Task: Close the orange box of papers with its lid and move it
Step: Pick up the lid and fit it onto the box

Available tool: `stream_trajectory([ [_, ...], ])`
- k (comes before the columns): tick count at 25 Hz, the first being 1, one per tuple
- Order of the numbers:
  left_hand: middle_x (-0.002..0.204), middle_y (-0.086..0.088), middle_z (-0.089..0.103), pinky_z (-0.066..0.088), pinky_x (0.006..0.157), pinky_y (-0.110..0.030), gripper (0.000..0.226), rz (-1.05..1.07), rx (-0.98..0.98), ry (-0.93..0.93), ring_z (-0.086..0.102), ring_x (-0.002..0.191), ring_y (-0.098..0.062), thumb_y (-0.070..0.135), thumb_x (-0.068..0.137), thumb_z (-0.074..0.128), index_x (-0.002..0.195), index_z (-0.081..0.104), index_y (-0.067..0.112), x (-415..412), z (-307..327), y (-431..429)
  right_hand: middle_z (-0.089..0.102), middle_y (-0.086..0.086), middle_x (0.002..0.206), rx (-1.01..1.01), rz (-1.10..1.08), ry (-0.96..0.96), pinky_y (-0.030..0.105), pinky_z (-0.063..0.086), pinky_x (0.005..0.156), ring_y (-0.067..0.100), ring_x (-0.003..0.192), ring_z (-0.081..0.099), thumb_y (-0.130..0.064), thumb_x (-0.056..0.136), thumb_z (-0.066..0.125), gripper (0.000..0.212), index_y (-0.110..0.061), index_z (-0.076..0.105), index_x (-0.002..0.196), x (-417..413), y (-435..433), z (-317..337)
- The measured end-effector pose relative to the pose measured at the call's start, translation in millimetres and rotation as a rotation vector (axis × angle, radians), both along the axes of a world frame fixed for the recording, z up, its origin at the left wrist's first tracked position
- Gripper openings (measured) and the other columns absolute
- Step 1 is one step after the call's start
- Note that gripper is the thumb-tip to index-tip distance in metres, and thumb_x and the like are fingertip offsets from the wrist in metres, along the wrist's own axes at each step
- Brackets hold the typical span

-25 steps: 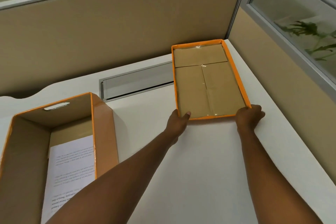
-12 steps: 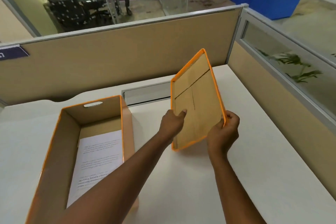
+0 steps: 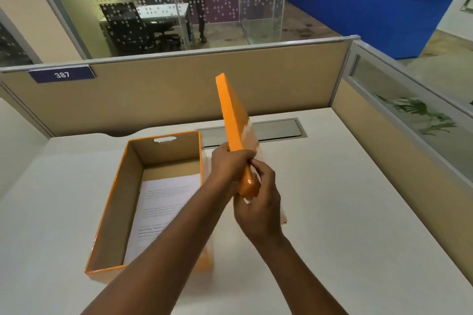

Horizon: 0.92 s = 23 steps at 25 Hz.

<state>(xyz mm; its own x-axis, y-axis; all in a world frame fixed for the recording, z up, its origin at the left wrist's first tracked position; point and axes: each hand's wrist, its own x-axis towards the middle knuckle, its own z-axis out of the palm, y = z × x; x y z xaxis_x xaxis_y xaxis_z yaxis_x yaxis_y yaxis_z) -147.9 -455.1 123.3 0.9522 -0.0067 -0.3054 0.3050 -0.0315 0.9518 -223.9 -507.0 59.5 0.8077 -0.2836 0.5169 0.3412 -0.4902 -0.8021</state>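
Observation:
The orange box stands open on the white desk at the left, with printed papers lying inside. The orange lid is held upright and edge-on in the air, just right of the box, blurred by motion. My left hand grips its near edge from the left. My right hand holds the lid's lower corner from below and the right. My left forearm crosses over the box's near right corner.
A white desk is bounded by beige partition walls at the back and right. A metal cable flap is set into the desk behind the lid. A blue "387" sign hangs on the back partition.
Both hands lifted the lid from the far right of the desk and turned it from flat to edge-on, bringing it towards the box. The view tilted upward.

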Motion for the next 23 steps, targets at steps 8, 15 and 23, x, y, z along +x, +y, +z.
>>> stream_trajectory([
  [8,0.122,-0.011,0.067,0.058,0.075,-0.047,0.062,-0.138,-0.257,0.055,0.068,0.104,-0.034,0.030,0.074,0.074,0.131,0.050,0.024,7.6,-17.5,182.2,0.040,0.012,0.139,0.036,-0.274,0.238,0.045,0.049,0.093,0.030,0.124,0.045,-0.047,0.088,0.055,0.057,-0.018,0.036,0.133,14.2,6.0,-3.8],
  [15,0.121,-0.013,0.068,0.054,0.086,-0.055,0.056,-0.125,-0.252,0.053,0.066,0.107,-0.037,0.036,0.077,0.072,0.128,0.055,0.021,-10.6,-51.6,249.9,0.048,0.011,0.138,0.259,-0.016,0.873,0.043,0.044,0.083,0.036,0.115,0.053,-0.055,0.092,0.038,0.059,-0.019,0.033,0.139,33.2,22.9,-28.6],
  [23,0.099,0.004,0.070,0.056,0.078,-0.044,0.035,0.182,0.357,-0.170,0.068,0.090,-0.020,0.056,0.072,0.071,0.093,0.067,0.028,-44.7,-75.1,270.1,0.057,0.012,0.130,0.114,-0.168,0.808,0.045,0.048,0.087,0.035,0.111,0.057,-0.051,0.093,0.043,0.053,-0.015,0.043,0.133,10.0,79.7,-49.3],
])
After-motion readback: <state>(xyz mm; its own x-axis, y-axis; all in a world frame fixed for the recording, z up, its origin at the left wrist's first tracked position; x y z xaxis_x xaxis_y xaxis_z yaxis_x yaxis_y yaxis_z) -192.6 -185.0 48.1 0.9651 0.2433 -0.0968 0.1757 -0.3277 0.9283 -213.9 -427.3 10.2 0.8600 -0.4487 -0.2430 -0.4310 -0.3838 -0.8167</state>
